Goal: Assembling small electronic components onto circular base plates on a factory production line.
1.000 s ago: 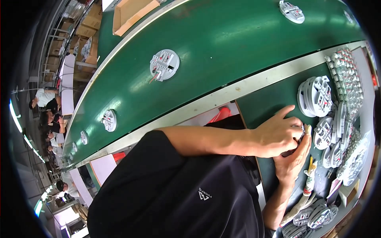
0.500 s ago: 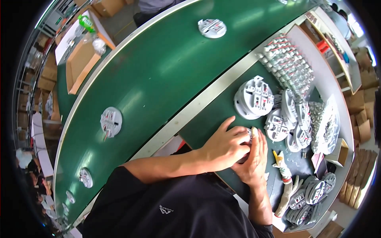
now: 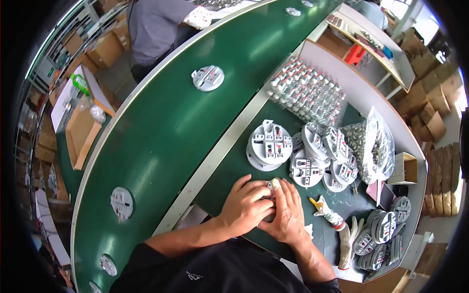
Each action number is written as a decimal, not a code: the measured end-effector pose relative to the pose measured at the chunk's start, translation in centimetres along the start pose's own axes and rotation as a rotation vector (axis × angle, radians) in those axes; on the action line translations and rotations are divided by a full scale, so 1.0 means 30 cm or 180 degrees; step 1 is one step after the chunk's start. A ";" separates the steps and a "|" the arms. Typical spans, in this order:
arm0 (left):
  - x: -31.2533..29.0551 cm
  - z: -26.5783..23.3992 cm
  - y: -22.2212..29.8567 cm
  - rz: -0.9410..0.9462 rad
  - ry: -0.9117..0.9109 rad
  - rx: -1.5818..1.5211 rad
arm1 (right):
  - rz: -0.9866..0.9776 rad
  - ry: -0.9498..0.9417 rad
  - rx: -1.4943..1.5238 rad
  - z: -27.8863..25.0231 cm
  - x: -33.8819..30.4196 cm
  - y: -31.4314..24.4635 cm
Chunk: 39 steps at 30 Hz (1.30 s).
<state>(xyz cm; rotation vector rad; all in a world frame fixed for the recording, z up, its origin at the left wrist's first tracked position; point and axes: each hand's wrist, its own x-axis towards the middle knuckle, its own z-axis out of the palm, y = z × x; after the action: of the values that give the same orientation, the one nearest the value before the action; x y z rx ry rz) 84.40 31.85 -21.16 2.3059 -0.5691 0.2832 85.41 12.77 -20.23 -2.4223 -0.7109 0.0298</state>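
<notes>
Close in front of my body, my left hand and my right hand press together around a grey plastic base, mostly hidden under the fingers. Both hands are closed on it, and a pale wrap covers one fingertip of the right. Just beyond them stands a stack of round grey plastic bases with red and black contacts on top. To its right, more of these bases lie in a loose heap.
A green conveyor belt carrying spaced bases curves past on the left. Bagged small metal parts and a clear bag lie at the back right. A glove, wrapped tool and more bases are nearer. A person stands across the belt.
The whole view has shifted, so the bench things appear further left and more of the person across the belt shows. My hands stay together on the base.
</notes>
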 end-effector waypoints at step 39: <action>0.013 0.055 -0.003 -0.0210 0.0112 -0.0277 | -0.0078 0.0351 0.0297 0.015 -0.002 0.070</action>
<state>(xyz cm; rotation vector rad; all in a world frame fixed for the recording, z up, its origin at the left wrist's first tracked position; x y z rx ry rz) 84.84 30.61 -22.25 2.2264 -0.4773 0.2619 86.30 11.59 -21.78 -2.3066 -0.6741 -0.0785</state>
